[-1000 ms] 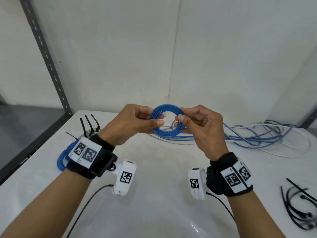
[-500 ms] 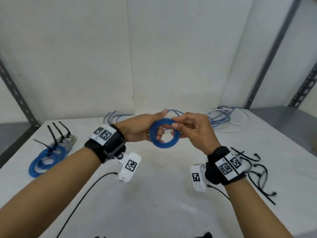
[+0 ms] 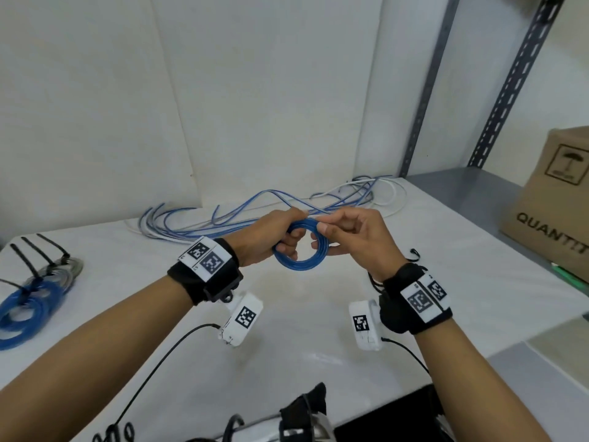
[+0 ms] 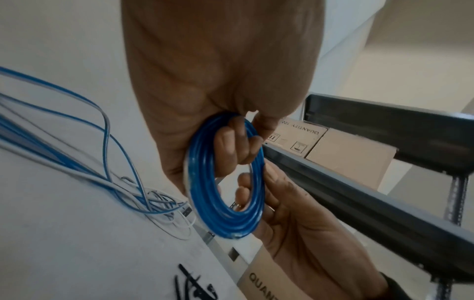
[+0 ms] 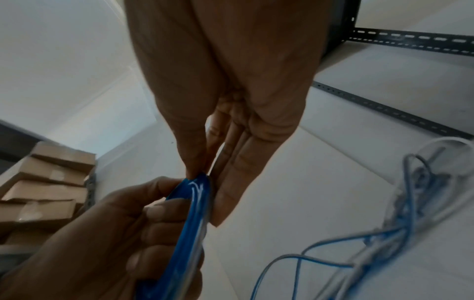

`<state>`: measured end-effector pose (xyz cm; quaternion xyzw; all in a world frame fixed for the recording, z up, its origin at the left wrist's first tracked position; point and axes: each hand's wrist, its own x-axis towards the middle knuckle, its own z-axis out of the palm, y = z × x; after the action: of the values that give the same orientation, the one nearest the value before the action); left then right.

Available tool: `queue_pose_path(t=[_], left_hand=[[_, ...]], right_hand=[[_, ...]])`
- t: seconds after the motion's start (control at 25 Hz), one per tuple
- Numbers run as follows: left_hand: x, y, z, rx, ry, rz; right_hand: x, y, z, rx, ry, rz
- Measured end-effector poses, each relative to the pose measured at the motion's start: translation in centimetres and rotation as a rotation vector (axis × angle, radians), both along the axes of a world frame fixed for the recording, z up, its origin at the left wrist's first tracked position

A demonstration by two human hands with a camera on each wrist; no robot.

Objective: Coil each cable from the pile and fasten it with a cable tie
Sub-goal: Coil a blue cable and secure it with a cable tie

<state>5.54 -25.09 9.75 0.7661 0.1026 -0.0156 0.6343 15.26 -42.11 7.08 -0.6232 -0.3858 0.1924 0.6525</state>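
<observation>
Midair, left grip (image 3: 271, 237) and right grip (image 3: 357, 237) both clamped on blue coil (image 3: 299, 250), carton (image 3: 548, 202) reading "QUANTIT"

— How's my feed?
— Bright, even light, soft shadows only. I see wide-angle bending at the edges, motion smear on both wrist views, faint glare on the table (image 3: 318, 358).

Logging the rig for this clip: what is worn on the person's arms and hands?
Both forearms are bare, no sleeves or gloves. Each wrist carries a black strap with a white plate of two black square-pattern markers; the right one matches. A white camera block with its own marker hangs under each wrist, with a thin black cable trailing from it.
</observation>
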Motion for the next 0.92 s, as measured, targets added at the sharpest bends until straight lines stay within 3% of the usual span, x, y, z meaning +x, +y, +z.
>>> queue_pose_path(t=[0.08,0.16,0.2,0.28,0.36,0.52,0.76,0.92], left_hand=[[0.3,-0.2,-0.8,0.143,0.007,0.035],[0.5,-0.1,-1.8,0.240,0.043,0.034],[0.5,0.0,-2.2,0.258,0.061,0.031],[0.5,0.0,-2.9,0.269,0.076,0.034],[0.1,0.0,-3.1,0.288,0.078,0.034],[-0.8,0.8,-3.3,0.233,0.046,0.017],[-1.9,3.1,-3.6,0.066,-0.030,0.057],[-3.2,5.2,-4.2,0.014,-0.081,0.086]], right_hand=[[2.1,-0.4,-1.2,-0.103,0.100,-0.093],[5.9,-0.8,-3.5,-0.394,0.099,-0.357],[7.4,-0.9,-4.3,-0.653,-0.029,-0.478],[9.1,-1.1,-5.9,-1.137,-0.309,-0.553],[8.9,-0.9,-6.3,-1.314,-0.432,-0.506],[9.5,-0.4,-6.0,-1.320,-0.482,-0.511],[10.0,-0.3,-3.3,-1.208,-0.313,-0.613],[9.0,1.5,-0.1,-0.909,-0.214,-0.606]])
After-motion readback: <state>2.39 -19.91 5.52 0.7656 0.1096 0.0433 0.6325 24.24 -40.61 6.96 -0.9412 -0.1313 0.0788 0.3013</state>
